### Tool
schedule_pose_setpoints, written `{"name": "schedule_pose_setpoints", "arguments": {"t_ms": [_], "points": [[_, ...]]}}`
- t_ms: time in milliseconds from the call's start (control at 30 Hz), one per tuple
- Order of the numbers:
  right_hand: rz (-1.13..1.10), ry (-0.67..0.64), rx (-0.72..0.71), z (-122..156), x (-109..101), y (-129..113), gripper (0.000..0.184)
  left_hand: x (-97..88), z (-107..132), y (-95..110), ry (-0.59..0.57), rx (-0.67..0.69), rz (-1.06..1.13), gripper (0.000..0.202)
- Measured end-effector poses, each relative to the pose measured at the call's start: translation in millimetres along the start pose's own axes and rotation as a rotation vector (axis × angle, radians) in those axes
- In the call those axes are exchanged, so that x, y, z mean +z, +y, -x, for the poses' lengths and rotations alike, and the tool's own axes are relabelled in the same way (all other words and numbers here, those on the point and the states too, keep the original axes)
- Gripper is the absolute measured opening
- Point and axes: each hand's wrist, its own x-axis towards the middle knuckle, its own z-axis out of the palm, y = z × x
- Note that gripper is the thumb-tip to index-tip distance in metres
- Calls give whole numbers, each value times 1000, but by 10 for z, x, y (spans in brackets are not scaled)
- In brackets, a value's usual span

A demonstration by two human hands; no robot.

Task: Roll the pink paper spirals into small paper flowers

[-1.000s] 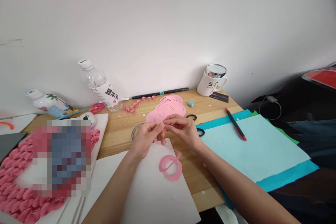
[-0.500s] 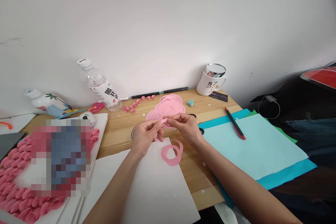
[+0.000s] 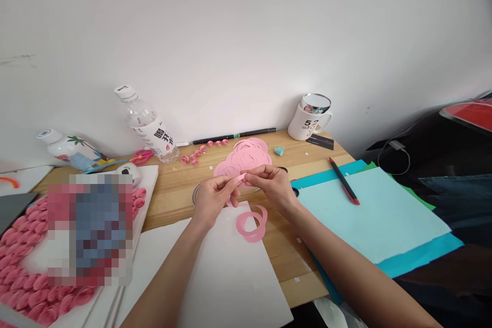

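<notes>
My left hand point(image 3: 212, 200) and my right hand point(image 3: 271, 187) meet above the wooden desk point(image 3: 172, 189). Both pinch one end of a pink paper spiral strip point(image 3: 251, 224), whose loose coils hang down onto a white sheet point(image 3: 215, 287). Just behind my hands lies a pile of flat pink spiral cut-outs point(image 3: 244, 160). A row of small rolled pink paper roses point(image 3: 200, 152) sits further back.
A board with several pink paper roses point(image 3: 26, 297) lies at the left. Two plastic bottles point(image 3: 148, 125), pink scissors point(image 3: 141, 157), a black pen point(image 3: 234, 136), a white mug point(image 3: 311, 118), a red pen point(image 3: 345, 182) and light blue paper point(image 3: 376, 215) surround the work spot.
My hands lifted slightly toward the pile and drew the strip up; the hanging coils rose and shifted a little on the white sheet. Little differs over the last half second.
</notes>
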Motion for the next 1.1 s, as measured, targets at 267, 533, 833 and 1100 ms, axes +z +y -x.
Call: {"name": "schedule_pose_setpoints", "arguments": {"t_ms": [267,533,833,1100], "points": [[-49,19,47,-9,-21,-9,35,-1,-4,-16,-4,0,-4,27],[4,-37,-13,-21,-22,16,25,7,-13,-21,16,-27,-7,26],[47,-30,9,-6,-3,25,24,-13,-15,-43,-16,-1,-12,30],[-46,-47,90,-44,-20,42,27,-13,-26,-17,32,-40,15,28]]}}
